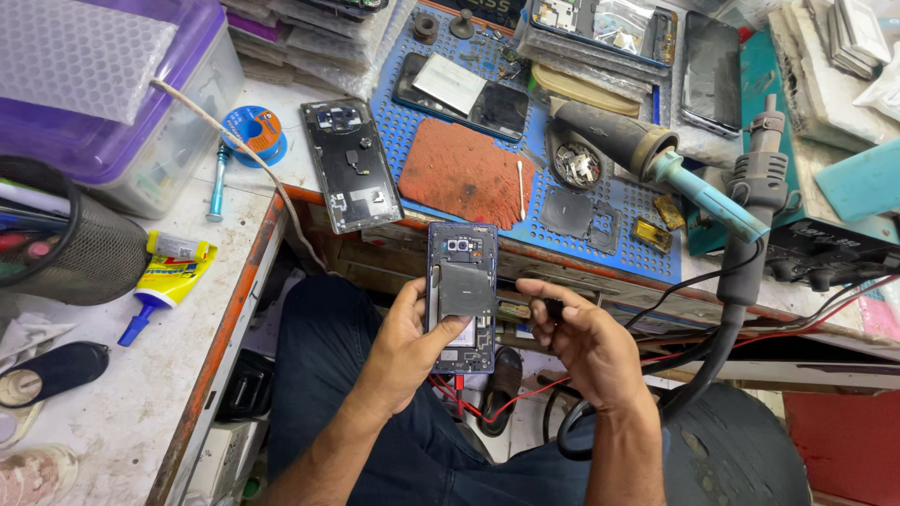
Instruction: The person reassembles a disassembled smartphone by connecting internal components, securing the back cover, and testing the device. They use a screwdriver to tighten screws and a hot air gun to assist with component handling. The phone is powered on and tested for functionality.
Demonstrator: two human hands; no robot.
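Note:
My left hand (405, 342) holds an opened blue phone (462, 292) upright over my lap, its back cover off so the camera module, a dark coil pad and the circuit board show. The thumb rests on the lower board. My right hand (577, 328) hovers just right of the phone with its fingers pinched on a small dark part (553, 307). What that part is I cannot tell.
On the bench edge lies a removed phone back cover (352, 164). Behind it are a blue perforated work mat (562, 201) with a red pad (466, 173), a hot-air gun (656, 155) and another phone (473, 98). A glue tube (169, 281) and mesh pen cup (66, 244) stand at left. Cables hang at right.

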